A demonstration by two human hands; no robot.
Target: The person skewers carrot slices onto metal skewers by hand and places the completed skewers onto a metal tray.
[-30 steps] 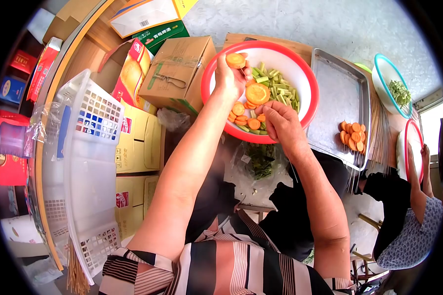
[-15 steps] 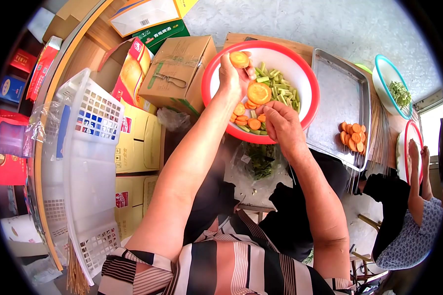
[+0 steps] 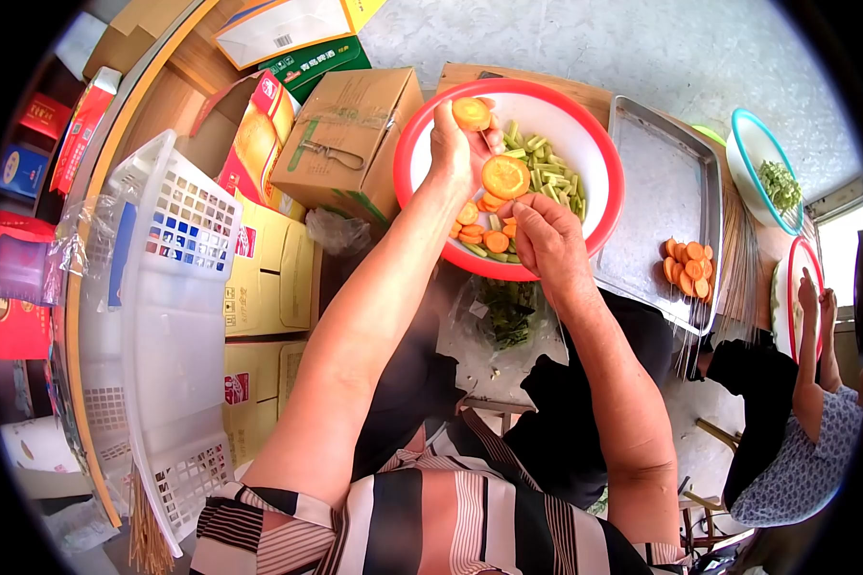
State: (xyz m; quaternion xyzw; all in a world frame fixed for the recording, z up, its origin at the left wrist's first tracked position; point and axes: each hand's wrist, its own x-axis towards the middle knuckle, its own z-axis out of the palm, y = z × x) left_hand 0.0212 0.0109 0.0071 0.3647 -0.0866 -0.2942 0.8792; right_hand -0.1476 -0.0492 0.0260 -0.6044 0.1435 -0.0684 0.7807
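The left hand holds a round carrot slice at its fingers above the far left part of the red-rimmed bowl, and a larger carrot slice sits between the two hands, just past the fingertips of the right hand. That right hand is pinched narrow over the bowl's near side, anything between its fingertips too small to tell, with more carrot pieces just left of it and cut green stalks beyond it
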